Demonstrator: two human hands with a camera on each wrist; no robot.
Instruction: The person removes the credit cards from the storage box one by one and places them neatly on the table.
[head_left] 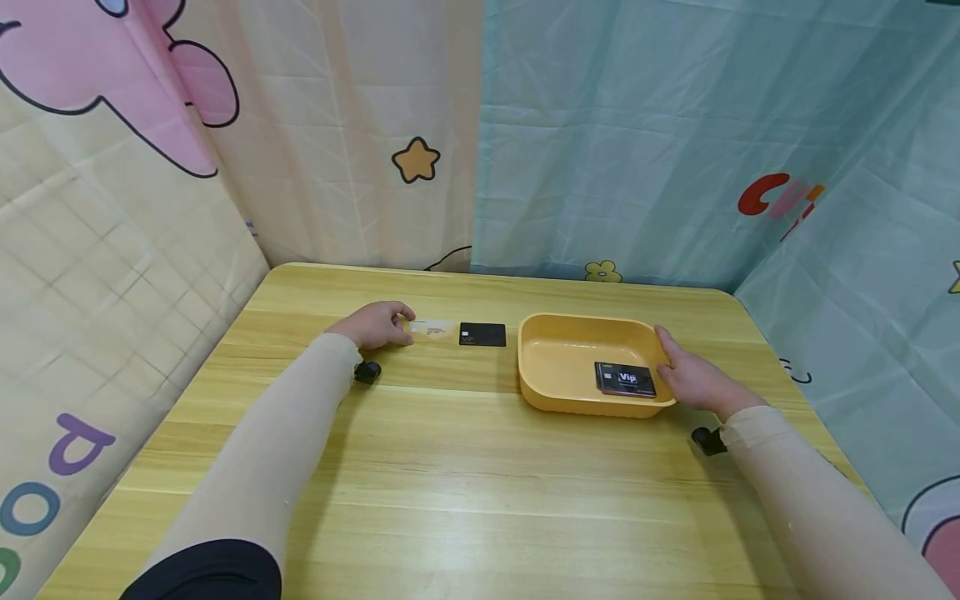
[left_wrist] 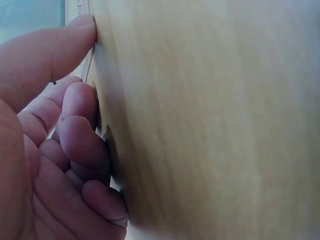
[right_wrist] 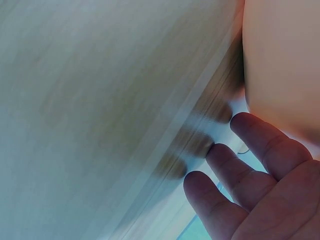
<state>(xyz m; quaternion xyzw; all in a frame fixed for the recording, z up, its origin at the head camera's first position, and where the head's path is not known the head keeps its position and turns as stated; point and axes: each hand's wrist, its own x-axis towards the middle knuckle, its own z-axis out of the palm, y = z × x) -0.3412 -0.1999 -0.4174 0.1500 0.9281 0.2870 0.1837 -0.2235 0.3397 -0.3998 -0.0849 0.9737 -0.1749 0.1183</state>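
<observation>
Now, by line:

Left hand: the left hand (head_left: pixel 377 324) sits left of centre in the head view, its fingers (left_wrist: pixel 80 107) curled down onto the table (head_left: pixel 465 483), fingertips at the left short edge of a pale card (head_left: pixel 432 330); whether they have pinched it or only touch it cannot be told.

Pale card: lies flat on the table, long axis running left to right in the frame, directly right of the left fingertips.

Black card: a black card (head_left: pixel 482 334) lies flat just right of the pale one, same long axis, apart from the hand.

Right hand: the right hand (head_left: pixel 696 377) rests against the right rim of the yellow tray (head_left: pixel 551 398), right of centre, fingers (right_wrist: pixel 260 145) nearly straight and relaxed, gripping nothing that shows.

Tray contents: 1 dark VIP card (head_left: pixel 625 379) lies in the tray's lower right corner, near the right fingers.

Nearer hand: the left hand is at the 2 loose cards; the right hand is well apart from them, beyond the tray.
</observation>
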